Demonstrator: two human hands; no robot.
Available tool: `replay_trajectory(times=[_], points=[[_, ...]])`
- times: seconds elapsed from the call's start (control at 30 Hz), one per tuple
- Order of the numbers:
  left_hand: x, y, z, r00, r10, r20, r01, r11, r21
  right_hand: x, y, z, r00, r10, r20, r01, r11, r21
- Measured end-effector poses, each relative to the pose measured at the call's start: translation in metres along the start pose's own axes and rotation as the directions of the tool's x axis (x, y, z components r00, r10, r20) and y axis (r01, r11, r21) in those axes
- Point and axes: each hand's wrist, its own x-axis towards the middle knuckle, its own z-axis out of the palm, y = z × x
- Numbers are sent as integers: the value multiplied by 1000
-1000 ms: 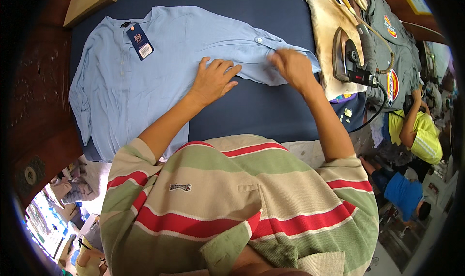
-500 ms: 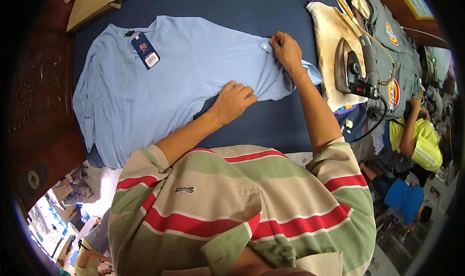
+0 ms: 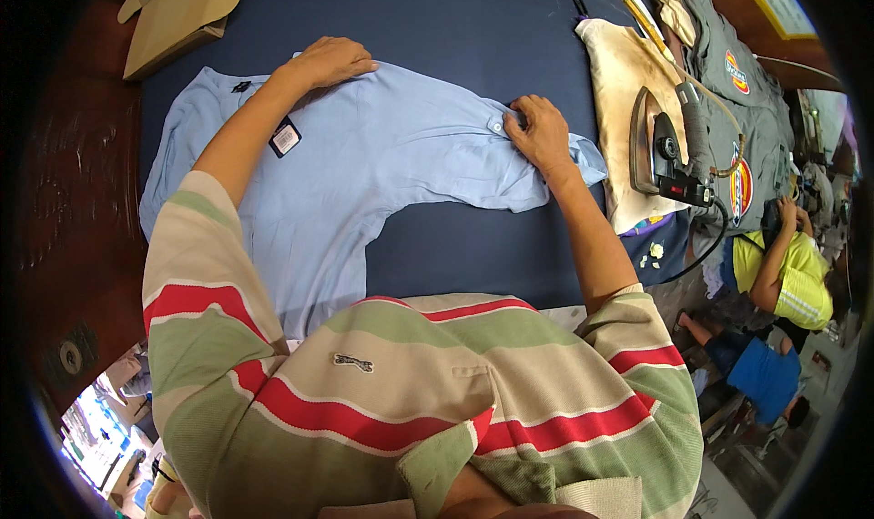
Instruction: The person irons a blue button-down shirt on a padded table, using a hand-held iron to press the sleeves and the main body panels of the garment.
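Note:
A light blue long-sleeved shirt (image 3: 319,173) lies spread on a dark blue cloth-covered table (image 3: 473,250), its neckline at the far left. My left hand (image 3: 335,62) rests on the shirt's far shoulder, fingers stretched out over the fabric. At the sleeve on the right, my right hand (image 3: 543,137) pinches the cloth beside a buttoned tab (image 3: 495,126). The sleeve's cuff (image 3: 587,157) sticks out beyond that hand. A dark hang tag (image 3: 284,137) on the shirt's front is partly covered by my left forearm.
Right of the shirt, an iron (image 3: 648,146) stands on a scorched cream cloth (image 3: 612,82), its black cord trailing down. Grey garments (image 3: 733,27) with round patches lie past it. A cardboard box (image 3: 187,18) sits at the far left corner. Co-workers (image 3: 783,278) are at the right.
My left hand has moved from the sleeve's near side up to the far shoulder, its arm now crossing the shirt. My right hand stays at the sleeve, slightly lower; the shirt has shifted a little nearer.

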Motion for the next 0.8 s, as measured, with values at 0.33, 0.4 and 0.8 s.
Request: replay_trajectory(times=[0.33, 0.4, 0.8], points=[[-3, -13, 13, 976, -171, -137, 111, 925, -364, 17, -1, 2, 972, 231, 36, -222, 960, -169], [-6, -10, 11, 967, -206, -150, 147, 932, -330, 23, -3, -1, 960, 272, 60, -256, 947, -193], [-42, -48, 7, 772, -409, -486, 319, 911, -260, 4, -63, 48, 986, -159, -49, 155, 984, -88]])
